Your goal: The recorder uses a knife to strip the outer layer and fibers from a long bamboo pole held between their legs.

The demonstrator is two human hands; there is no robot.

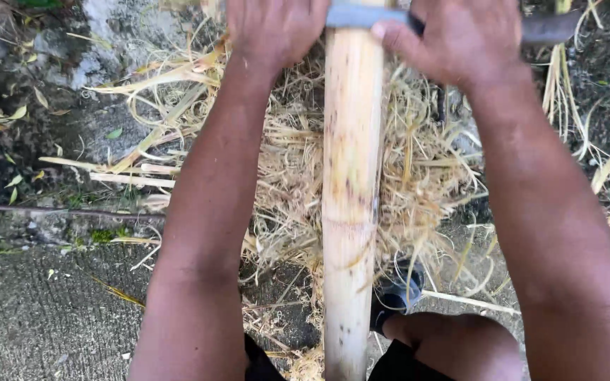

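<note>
The left hand (273, 28) is closed tight on one end of a flat grey blade (361, 15), on the far side of the pole. The blade lies across a pale bamboo pole (351, 183) that runs between both arms. The right hand (460, 39) is clamped on the dark handle (548, 28). To scrape well, keep both hands level and pull evenly. Dry shavings (418, 162) lie under the hands. No containers show.
</note>
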